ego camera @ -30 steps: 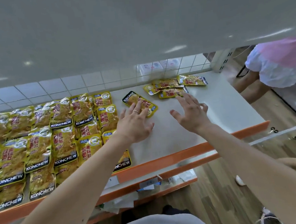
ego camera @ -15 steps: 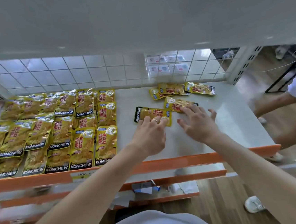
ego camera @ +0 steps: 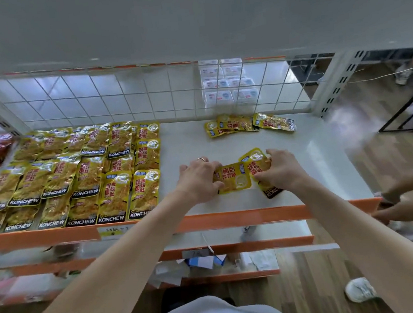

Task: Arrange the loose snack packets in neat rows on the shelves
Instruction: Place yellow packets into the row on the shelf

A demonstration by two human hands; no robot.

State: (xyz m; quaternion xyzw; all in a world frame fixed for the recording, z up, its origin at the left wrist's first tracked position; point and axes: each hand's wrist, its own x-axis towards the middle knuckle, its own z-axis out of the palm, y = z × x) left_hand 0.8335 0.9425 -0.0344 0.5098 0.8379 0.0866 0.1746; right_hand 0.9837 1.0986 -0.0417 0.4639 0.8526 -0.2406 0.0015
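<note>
Well along, at a guess, but not finished; left half of the white shelf (ego camera: 315, 166) already filled with a block of yellow packets (ego camera: 76, 176) in overlapping rows; at the back right, a loose cluster (ego camera: 237, 125) of three or four, untidy and well apart from the block; mid-shelf, just right of the block, two more: sideways packet (ego camera: 235, 178) pinched at its edge by the left hand (ego camera: 197, 180), tilted packet (ego camera: 254, 162) gripped by the right hand (ego camera: 282, 171), the two overlapping; both yet to be squared and laid in line.
</note>
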